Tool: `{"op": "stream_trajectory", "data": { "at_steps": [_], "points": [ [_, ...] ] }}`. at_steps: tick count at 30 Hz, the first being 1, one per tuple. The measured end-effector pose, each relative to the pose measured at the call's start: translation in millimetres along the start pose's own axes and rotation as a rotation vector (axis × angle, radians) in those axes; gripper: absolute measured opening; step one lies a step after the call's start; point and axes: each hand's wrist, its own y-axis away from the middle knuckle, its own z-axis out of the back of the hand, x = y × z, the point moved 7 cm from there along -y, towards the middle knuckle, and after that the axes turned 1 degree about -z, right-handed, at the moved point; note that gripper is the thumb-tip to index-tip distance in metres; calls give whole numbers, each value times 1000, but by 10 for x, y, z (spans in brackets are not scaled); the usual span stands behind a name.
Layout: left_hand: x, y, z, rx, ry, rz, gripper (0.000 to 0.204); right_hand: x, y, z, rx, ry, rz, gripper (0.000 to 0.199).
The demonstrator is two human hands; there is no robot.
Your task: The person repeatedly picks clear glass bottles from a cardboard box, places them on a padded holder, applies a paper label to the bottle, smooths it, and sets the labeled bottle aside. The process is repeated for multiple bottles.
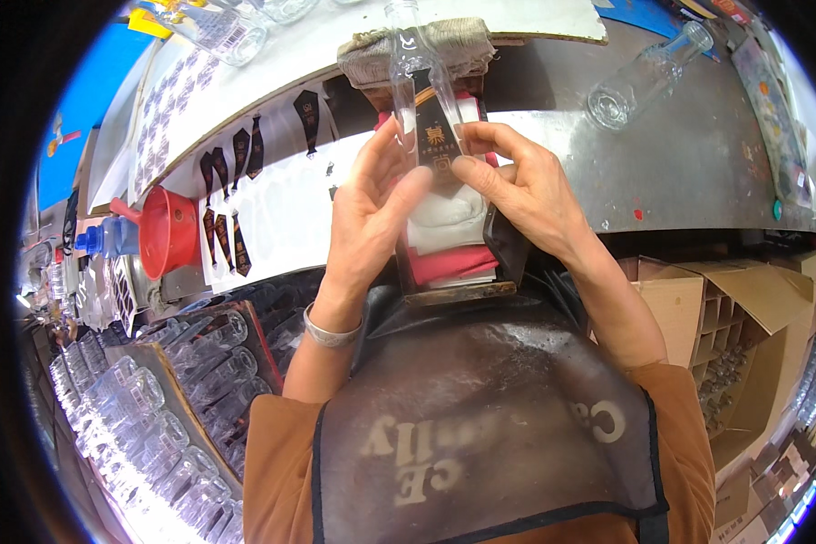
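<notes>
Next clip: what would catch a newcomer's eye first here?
At centre, the left hand and right hand press a dark label onto a clear glass bottle held upright over the bench. A bright red funnel sits to the left beside a sheet of spare labels, and rows of empty bottles crowd the lower left.

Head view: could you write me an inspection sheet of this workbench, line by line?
Surface: grey metal bench, scuffed.
Job's things: clear glass bottle with a black label, over a cloth-padded stand.
Clutter: red funnel, sheet of black labels, second empty bottle lying down.
Grippers: left hand and right hand both press fingers on the label.
Cables: nothing seen.
Surroundings: crates of empty bottles at left, divided cardboard box at right.
</notes>
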Motion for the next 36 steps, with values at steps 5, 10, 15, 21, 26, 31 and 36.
{"op": "stream_trajectory", "data": {
  "at_steps": [5, 10, 15, 21, 26, 31, 36],
  "points": [
    [15, -3, 13, 4, 18, -8, 64, 7, 10, -6, 15, -25, -2, 51],
    [22, -4, 17, 11, 17, -6, 64, 18, 17, -4, 19, -17, -13, 51],
    [38, -2, 19, 3, 21, -4, 64, 0, 12, -5, 17, -18, -15, 50],
    [49, 2, 12, -23, -20, -65, 65, -224, -90, 113, 3, -115, -2, 41],
    [76, 8, 19, -62, -199, -174, 66, -688, -371, 669, -322, -639, -109, 37],
    [32, 53, -12, -105, -172, -201, 65, 502, -334, 255, 69, 58, 313, 30],
    [21, 50, -8, -106, -250, -203, 66, 1072, -613, 337, -141, 471, 598, 26]
  ]
}}
